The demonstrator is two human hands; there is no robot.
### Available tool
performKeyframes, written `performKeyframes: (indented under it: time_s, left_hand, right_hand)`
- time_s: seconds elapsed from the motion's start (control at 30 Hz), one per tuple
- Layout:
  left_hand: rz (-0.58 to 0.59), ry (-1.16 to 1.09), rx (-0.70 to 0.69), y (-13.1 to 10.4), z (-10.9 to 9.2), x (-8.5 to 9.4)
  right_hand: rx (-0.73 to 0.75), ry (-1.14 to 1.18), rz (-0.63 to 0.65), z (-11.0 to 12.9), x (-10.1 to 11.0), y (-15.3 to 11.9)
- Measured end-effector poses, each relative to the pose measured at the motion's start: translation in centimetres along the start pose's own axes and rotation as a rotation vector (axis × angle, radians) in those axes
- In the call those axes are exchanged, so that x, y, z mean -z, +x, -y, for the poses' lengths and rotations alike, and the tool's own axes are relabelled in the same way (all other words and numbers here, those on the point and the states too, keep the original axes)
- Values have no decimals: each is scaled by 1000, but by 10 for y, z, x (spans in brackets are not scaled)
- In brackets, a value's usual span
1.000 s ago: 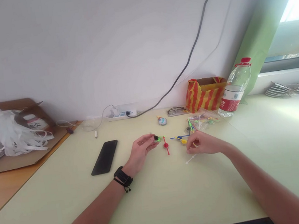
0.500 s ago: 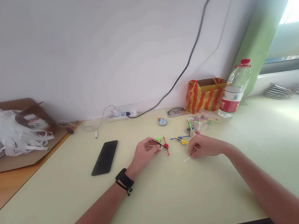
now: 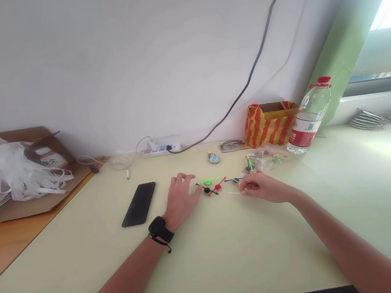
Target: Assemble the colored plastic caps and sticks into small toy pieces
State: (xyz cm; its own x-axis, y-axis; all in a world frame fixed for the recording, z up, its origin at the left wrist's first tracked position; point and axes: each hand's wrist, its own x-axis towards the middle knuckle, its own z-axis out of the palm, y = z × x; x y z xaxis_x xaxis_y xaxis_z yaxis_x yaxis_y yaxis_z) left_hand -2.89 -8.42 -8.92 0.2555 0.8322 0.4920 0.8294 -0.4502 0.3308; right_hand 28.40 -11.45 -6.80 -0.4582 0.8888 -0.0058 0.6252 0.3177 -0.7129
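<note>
My left hand [image 3: 183, 194] is open, its thumb and fingers apart just left of a black arrow spinner [image 3: 207, 190] on the table. Close around that piece lie a green arrow spinner [image 3: 208, 182] and a red arrow spinner [image 3: 218, 187]. Pinched in my right hand [image 3: 263, 186] is a white arrow spinner [image 3: 235, 192], mostly hidden by the fingers, with its thin shaft pointing left. Just behind those fingertips are a blue arrow spinner [image 3: 229, 180] and a partly covered yellow one [image 3: 236, 182].
A clear plastic bag [image 3: 269, 157] with several coloured pieces lies behind my right hand. Farther back are a striped bag [image 3: 268, 127], a water bottle [image 3: 307, 119], glasses [image 3: 232, 145] and a small round tin [image 3: 213, 158]. A phone [image 3: 139, 204] lies at left.
My left hand has let go of the black spinner, which now rests beside the red and green ones, and drawn back left. My right hand moved slightly left and away with the white spinner.
</note>
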Motion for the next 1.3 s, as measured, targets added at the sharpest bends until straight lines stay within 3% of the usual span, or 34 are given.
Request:
performKeyframes:
  time_s: [0.13, 0.23, 0.43, 0.57, 0.63, 0.73, 0.9, 1.07, 1.3]
  left_hand:
    - [149, 115, 138, -2, 8, 5]
    - [218, 16, 118, -2, 9, 4]
    - [43, -342, -21, 1, -6, 3]
    - [0, -422, 32, 0, -15, 3]
    - [41, -541, 104, -2, -18, 2]
    - [194, -825, 207, -5, -22, -1]
    - [411, -1121, 173, -10, -34, -1]
    - [436, -1203, 111, -12, -45, 0]
    - [421, -1119, 107, -13, -43, -3]
  right_hand:
    - [5, 33, -44, 5, -2, -2]
    - [22, 12, -56, 8, -3, -3]
    - [71, 94, -58, 14, -10, 0]
    - [88, 143, -154, 19, -21, 4]
    - [119, 195, -184, 21, -27, 6]
    - [183, 332, -232, 26, -37, 8]
    - [250, 488, -219, 38, -53, 8]
    - [243, 384, -207, 39, -61, 8]
    - [245, 289, -178, 36, -64, 9]
